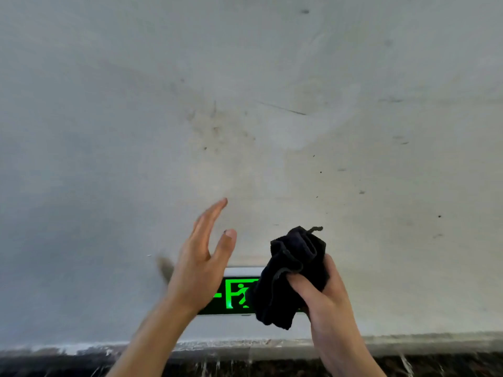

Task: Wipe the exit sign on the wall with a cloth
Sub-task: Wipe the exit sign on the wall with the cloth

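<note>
on wall: exit sign | r hand grips cloth | l hand open

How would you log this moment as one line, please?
right hand: grips bunched black cloth | left hand: open, empty | green-lit exit sign: partly covered

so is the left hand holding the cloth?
No, the left hand is open and empty; the right hand grips the black cloth.
</note>
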Demonstrator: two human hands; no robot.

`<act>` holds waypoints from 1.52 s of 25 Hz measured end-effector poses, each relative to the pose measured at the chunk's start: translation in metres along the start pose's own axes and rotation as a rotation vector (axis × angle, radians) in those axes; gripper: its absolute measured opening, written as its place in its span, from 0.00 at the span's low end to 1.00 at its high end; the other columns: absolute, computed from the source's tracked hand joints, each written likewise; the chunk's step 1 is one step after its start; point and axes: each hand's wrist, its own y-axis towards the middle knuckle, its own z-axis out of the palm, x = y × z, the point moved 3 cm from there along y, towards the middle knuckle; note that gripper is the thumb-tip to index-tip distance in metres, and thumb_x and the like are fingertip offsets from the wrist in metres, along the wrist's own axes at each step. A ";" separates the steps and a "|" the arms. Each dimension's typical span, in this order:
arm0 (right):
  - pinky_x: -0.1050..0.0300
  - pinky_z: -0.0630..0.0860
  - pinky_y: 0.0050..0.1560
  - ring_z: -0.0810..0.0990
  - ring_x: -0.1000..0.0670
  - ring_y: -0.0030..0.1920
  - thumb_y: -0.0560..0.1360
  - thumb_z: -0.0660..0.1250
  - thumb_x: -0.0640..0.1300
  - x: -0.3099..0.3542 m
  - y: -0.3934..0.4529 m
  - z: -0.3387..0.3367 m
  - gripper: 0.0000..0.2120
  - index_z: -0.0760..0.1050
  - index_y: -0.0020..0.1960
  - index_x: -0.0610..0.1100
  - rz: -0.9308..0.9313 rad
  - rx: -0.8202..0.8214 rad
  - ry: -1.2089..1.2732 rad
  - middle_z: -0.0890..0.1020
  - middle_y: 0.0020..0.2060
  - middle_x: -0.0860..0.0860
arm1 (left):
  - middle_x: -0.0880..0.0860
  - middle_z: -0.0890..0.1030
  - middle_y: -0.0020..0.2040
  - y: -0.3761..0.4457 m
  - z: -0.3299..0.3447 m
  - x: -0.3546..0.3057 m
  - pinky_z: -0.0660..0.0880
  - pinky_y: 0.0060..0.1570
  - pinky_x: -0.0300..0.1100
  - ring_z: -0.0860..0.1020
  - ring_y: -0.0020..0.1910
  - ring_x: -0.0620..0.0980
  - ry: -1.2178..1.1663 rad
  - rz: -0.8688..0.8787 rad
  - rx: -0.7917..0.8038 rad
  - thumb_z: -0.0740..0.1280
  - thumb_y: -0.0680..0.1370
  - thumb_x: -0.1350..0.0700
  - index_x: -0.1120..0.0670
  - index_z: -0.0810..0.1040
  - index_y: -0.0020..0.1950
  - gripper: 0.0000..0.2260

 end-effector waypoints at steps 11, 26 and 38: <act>0.46 0.79 0.56 0.82 0.54 0.51 0.68 0.71 0.54 -0.010 0.007 0.035 0.10 0.80 0.50 0.58 0.009 0.207 -0.480 0.84 0.48 0.55 | 0.58 0.81 0.60 -0.071 0.015 0.037 0.76 0.58 0.49 0.79 0.61 0.57 -0.833 -0.551 0.367 0.67 0.75 0.51 0.55 0.77 0.66 0.20; 0.44 0.49 0.75 0.58 0.44 0.76 0.78 0.60 0.49 0.037 0.111 0.080 0.24 0.65 0.73 0.45 -1.183 -0.192 -1.348 0.67 0.74 0.45 | 0.55 0.85 0.54 -0.089 -0.028 0.061 0.76 0.58 0.58 0.83 0.53 0.55 -0.900 -0.727 -0.076 0.71 0.69 0.59 0.54 0.77 0.61 0.20; 0.39 0.42 0.75 0.40 0.49 0.77 0.80 0.56 0.58 0.008 0.168 0.074 0.31 0.51 0.78 0.47 -1.434 -0.369 -1.523 0.57 0.77 0.49 | 0.50 0.81 0.52 -0.074 -0.069 0.128 0.77 0.49 0.52 0.80 0.51 0.51 -0.487 -0.700 -0.531 0.68 0.77 0.67 0.50 0.70 0.64 0.20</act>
